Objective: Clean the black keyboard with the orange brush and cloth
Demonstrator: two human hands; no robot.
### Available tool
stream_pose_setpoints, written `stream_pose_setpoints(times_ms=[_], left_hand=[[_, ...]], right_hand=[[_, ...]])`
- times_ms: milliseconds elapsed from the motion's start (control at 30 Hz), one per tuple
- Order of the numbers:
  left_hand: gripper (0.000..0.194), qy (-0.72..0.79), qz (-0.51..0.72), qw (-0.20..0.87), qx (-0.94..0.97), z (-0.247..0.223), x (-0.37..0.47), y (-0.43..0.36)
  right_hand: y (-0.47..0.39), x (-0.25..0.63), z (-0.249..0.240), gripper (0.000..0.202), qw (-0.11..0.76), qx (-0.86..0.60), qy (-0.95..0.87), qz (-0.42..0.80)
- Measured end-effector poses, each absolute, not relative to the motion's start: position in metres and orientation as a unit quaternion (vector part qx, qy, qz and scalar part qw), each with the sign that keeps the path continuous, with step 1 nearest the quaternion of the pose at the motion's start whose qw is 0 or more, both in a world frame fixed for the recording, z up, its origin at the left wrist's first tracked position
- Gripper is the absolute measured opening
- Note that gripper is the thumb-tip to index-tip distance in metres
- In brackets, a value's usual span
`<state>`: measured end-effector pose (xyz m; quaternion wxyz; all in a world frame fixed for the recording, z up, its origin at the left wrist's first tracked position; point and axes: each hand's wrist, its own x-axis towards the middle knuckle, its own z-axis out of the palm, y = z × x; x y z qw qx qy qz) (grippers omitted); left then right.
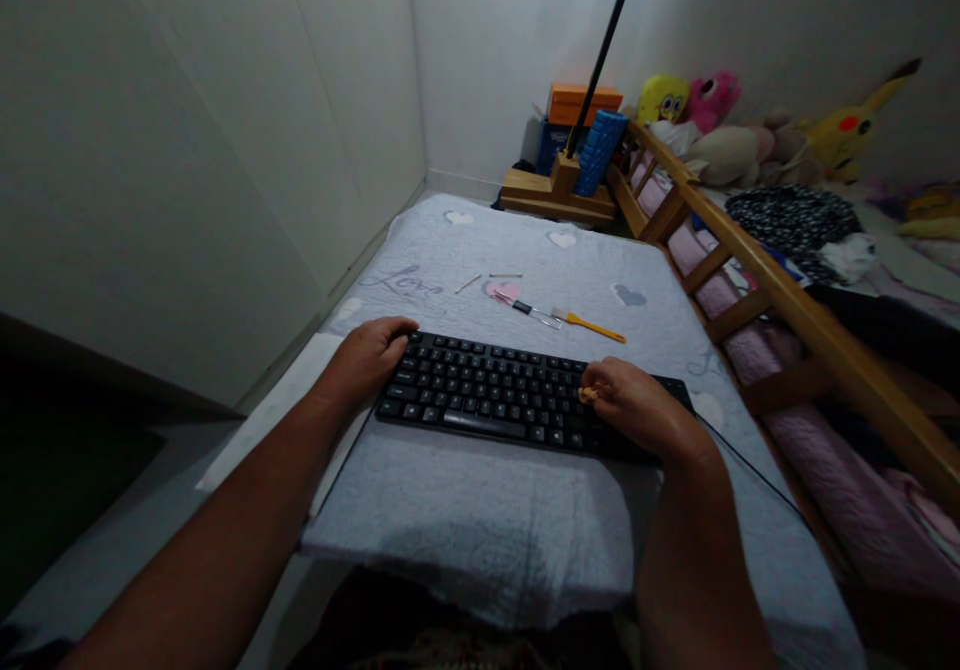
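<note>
A black keyboard (487, 390) lies across the cloth-covered table in front of me. My left hand (367, 355) is closed on its upper left corner, the fingers at the far edge. Over the keys on the right side, my right hand (637, 400) pinches a small crumpled orange-tan piece (591, 393), perhaps cloth; most of it is hidden by the fingers. Beyond the keyboard lie a yellow-handled brush (596, 327), a wire tool with a black grip (523, 307) and two cotton swabs, one slanted (468, 283) and one level (505, 275).
The grey tablecloth (480, 510) has heart prints. A black cable (750, 462) runs from the keyboard to the right. Alongside stands a wooden bed rail (795, 300), with plush toys behind it. Pale panels (300, 130) rise on the left; an orange box (583, 103) stands at the back.
</note>
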<state>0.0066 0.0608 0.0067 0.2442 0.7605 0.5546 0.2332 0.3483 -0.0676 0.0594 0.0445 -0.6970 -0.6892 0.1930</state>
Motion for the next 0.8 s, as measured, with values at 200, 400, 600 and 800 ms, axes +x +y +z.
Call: stream_pose_setpoints(times_ms=[200, 400, 600, 800], left_hand=[[0.046, 0.549, 0.231, 0.243, 0.766, 0.006, 0.006, 0.061], [0.045, 0.548, 0.238, 0.243, 0.764, 0.004, 0.005, 0.062], [0.043, 0.549, 0.237, 0.240, 0.764, 0.004, 0.005, 0.062], [0.045, 0.545, 0.232, 0.239, 0.770, 0.002, 0.004, 0.064]], right_hand=[[-0.072, 0.359, 0.061, 0.014, 0.022, -0.712, -0.674, 0.197], [-0.075, 0.359, 0.068, 0.016, 0.002, -0.733, -0.653, 0.193], [-0.077, 0.364, 0.073, 0.013, 0.033, -0.736, -0.647, 0.193], [-0.071, 0.344, 0.061, 0.016, 0.105, -0.667, -0.711, 0.196]])
